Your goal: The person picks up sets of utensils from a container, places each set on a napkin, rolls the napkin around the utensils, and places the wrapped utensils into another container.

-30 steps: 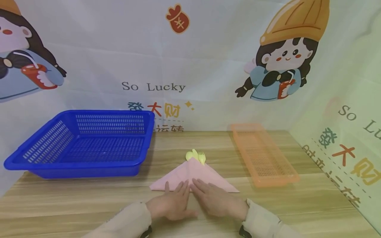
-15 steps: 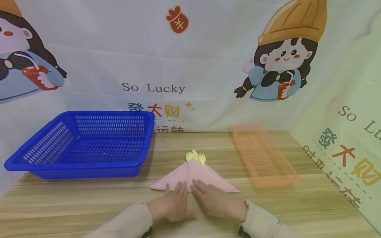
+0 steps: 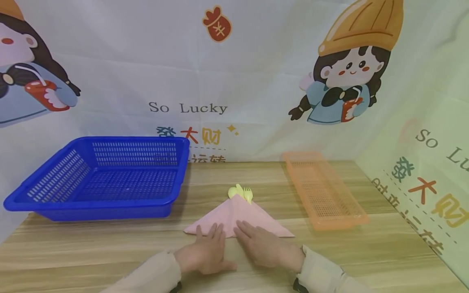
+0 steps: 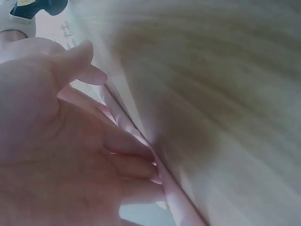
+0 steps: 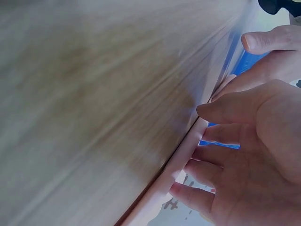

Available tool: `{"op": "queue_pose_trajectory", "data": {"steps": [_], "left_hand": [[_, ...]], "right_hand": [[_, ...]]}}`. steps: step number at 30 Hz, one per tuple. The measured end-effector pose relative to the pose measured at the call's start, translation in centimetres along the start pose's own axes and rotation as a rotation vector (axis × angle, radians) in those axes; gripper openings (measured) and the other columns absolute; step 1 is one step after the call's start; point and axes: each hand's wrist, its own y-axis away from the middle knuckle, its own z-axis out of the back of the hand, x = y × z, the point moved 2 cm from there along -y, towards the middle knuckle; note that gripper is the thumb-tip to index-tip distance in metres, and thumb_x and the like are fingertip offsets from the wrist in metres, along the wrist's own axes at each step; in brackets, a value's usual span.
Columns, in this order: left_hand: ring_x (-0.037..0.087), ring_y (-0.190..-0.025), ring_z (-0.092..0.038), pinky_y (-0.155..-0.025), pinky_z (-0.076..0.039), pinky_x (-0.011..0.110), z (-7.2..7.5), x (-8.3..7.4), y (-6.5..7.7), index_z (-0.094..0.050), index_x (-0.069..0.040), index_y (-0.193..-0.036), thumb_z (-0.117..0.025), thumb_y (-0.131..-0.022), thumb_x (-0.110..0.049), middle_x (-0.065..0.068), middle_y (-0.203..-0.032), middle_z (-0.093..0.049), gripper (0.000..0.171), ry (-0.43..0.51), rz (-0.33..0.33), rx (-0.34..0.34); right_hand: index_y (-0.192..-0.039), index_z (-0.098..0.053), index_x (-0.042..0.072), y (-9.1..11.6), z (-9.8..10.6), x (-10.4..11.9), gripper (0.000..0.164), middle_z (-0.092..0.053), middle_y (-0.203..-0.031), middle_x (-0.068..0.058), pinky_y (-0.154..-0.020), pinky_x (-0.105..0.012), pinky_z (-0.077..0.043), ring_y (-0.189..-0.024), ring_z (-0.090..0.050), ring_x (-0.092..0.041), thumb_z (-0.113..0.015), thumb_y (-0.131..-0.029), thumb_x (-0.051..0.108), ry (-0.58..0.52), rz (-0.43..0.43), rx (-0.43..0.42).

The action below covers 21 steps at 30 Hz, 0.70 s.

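Observation:
A pink cloth napkin [image 3: 232, 209], folded into a triangle, lies flat on the wooden table with its point facing away. Past that point poke the pale yellow ends of a spoon [image 3: 232, 192], a slimmer piece of cutlery [image 3: 239, 189] and a fork [image 3: 248, 194]; the rest of them is covered. My left hand [image 3: 206, 251] rests its extended fingers on the near left part of the cloth, thumb pointing right. On the near right part, the straight fingers of my right hand [image 3: 261, 246] lie on the napkin. Both wrist views show fingertips at the napkin's folded edge [image 4: 173, 195].
To the left stands a large blue plastic basket [image 3: 110, 209]. A shallow orange basket [image 3: 340, 224] sits on the right side of the table. A printed cloth backdrop [image 3: 256, 89] hangs behind and along the right side.
My left hand has slid a little left across the napkin, widening the gap between the hands. The right hand, napkin and cutlery have stayed in place.

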Motion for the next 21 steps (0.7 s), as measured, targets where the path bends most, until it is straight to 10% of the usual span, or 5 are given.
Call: {"op": "queue_pose_trajectory", "data": {"steps": [21], "left_hand": [[0.041, -0.129, -0.021, -0.094, -0.006, 0.071, -0.5, 2.9, 2.5, -0.034, 0.014, -0.128, -0.053, -0.078, -0.057, 0.030, -0.138, -0.025, 0.089, 0.073, 0.032, -0.044]], "right_hand": [[-0.133, -0.037, -0.001, 0.0, 0.0, -0.1, 0.049, -0.034, -0.139, -0.017, -0.097, -0.037, -0.038, -0.126, -0.034, -0.027, -0.048, -0.086, 0.009, -0.009, -0.014, 0.002]]}}
